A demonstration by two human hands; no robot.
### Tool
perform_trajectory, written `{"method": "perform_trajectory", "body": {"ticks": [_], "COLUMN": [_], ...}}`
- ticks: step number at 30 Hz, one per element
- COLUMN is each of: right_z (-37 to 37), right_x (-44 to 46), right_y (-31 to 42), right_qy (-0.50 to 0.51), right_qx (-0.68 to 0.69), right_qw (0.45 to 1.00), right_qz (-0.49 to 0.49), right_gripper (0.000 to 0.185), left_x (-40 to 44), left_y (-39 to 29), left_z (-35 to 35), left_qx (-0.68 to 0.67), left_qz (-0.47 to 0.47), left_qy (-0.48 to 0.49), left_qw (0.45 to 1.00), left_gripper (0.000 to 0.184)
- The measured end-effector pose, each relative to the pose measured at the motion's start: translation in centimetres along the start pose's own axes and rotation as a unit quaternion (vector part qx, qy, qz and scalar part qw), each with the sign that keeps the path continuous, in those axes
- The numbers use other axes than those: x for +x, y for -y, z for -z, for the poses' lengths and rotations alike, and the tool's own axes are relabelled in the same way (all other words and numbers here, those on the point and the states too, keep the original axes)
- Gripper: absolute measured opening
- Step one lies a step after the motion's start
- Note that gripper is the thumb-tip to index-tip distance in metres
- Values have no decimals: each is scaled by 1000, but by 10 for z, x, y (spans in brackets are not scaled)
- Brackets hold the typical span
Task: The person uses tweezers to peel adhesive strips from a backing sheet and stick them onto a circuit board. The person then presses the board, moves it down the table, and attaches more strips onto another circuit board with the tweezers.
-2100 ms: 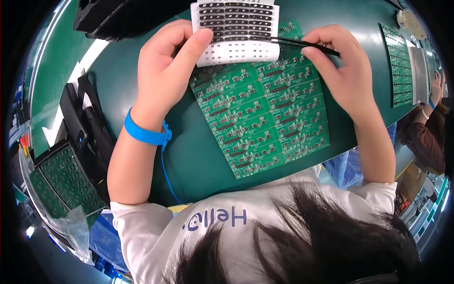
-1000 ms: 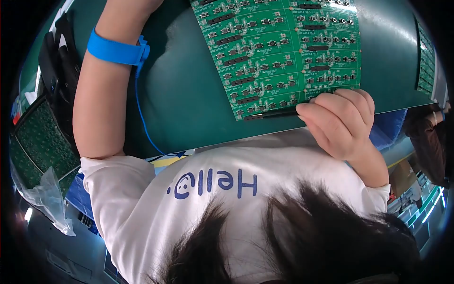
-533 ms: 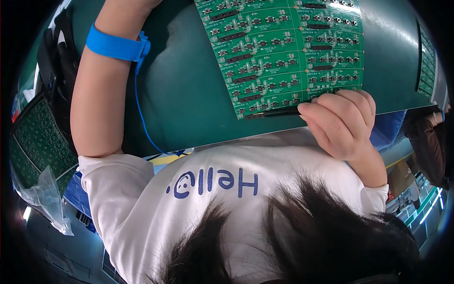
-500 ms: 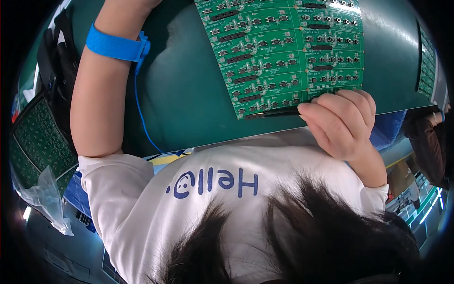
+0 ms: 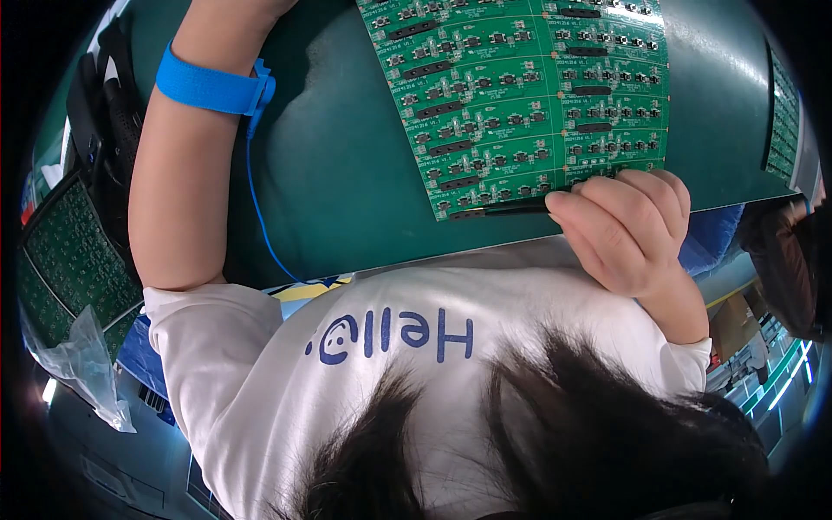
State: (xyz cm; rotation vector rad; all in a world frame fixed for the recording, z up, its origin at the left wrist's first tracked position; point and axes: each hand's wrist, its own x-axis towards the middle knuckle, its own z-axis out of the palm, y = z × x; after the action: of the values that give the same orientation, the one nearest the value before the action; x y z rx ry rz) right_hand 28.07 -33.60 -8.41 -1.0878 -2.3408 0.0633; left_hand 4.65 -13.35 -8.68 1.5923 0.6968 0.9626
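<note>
My right hand [image 5: 626,227] is closed around thin black tweezers [image 5: 516,208], its fingers curled at the near edge of a green circuit board panel [image 5: 520,100]. The tweezers lie nearly level and point left. Their tip is at a black connector strip [image 5: 468,215] on the panel's nearest row; whether it touches cannot be made out. Rows of small black switches and connector strips cover the panel. At the top edge, only the base of my left hand [image 5: 264,7] shows beyond a blue wrist strap [image 5: 208,82]; its fingers are out of frame.
The panel rests on a dark green table [image 5: 347,199]. A blue cord [image 5: 260,208] runs from the strap to the table's near edge. More boards [image 5: 69,251] stand at left beside a clear plastic bag [image 5: 91,373]. Another person [image 5: 784,269] is at far right.
My right hand and the tweezers stay almost where they were, with only a slight shift of the view. The other person at far right has moved, and their hand no longer shows clearly.
</note>
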Motion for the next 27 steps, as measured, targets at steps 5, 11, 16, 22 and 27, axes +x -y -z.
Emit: {"method": "perform_trajectory", "body": {"ticks": [5,11,16,22,27], "right_z": [-1,16,28,19,9], "right_x": [0,16,45,88,98], "right_y": [0,-12,-49,-76,-86], "right_qy": [-11,-19,-44,-126,-134], "right_qx": [-12,75,26,6,-41], "right_qw": [1000,994,994,985,986], "right_qz": [15,-72,-98,-114,-90], "right_gripper": [29,28,26,24,23], "left_x": [-1,0,-9,-6,-8], "left_y": [-1,-3,8,-5,-5], "left_z": [0,-3,10,3,5], "left_qx": [3,16,62,88,86], "left_qz": [8,38,2,-105,-88], "left_qy": [-3,-27,-47,-81,-63], "left_qw": [1000,999,997,987,990], "left_gripper": [22,22,21,23,22]}}
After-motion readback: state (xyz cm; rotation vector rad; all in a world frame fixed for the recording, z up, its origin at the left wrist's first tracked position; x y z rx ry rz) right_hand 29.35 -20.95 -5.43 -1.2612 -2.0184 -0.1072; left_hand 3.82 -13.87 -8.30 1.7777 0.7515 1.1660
